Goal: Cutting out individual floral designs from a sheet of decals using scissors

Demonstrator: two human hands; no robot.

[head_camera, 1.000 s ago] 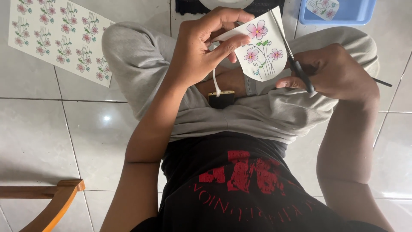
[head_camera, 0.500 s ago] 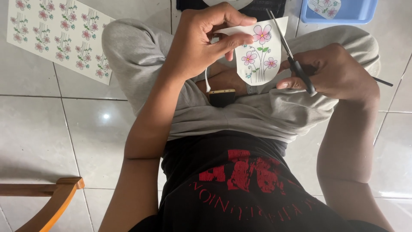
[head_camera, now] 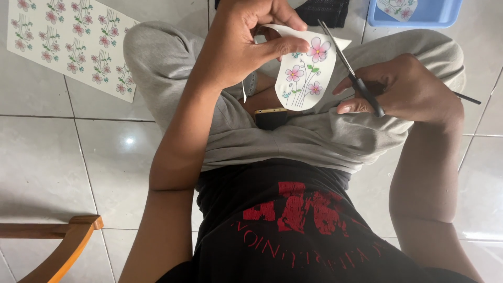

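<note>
Item: we are pinching a white flower-printed paper cutout (head_camera: 306, 68) in our left hand (head_camera: 243, 44), upper centre; our right hand (head_camera: 408, 89) is gripping black-handled scissors (head_camera: 351, 73), blades parted at its edge.

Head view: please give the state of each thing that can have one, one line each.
Left hand: pinching the white flower-printed paper cutout.
Right hand: gripping the black-handled scissors.
Scissors: blades at the cutout's edge.
Cutout: curled, held above the lap.
Flower-printed sheet: flat on the floor.
Blue plastic tray: holds a cutout.
</note>
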